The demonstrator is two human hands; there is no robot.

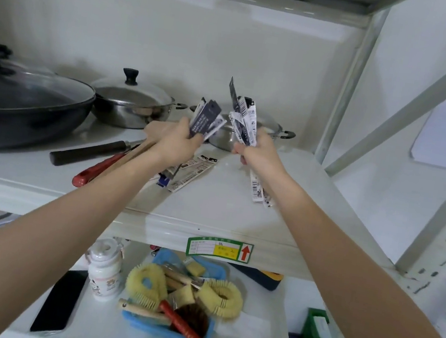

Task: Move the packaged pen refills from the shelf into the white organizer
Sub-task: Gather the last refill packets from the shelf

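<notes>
Both my hands are raised over the white shelf [210, 210]. My left hand [178, 140] grips a bundle of packaged pen refills [206, 120], dark and white, fanned upward. My right hand [259, 151] grips a second bundle of refill packs [242, 119] whose lower ends [259, 191] hang below the fist. More refill packs [192, 171] lie flat on the shelf under my left wrist. The white organizer is not in view.
On the shelf stand a black wok with a glass lid [20, 101], a lidded steel pot [131, 106] and another steel pot [232, 138] behind my hands. Knives and red-handled tools [95, 161] lie at left. Below sit a blue basket of brushes [176, 298], a bottle [104, 269] and a phone [60, 301].
</notes>
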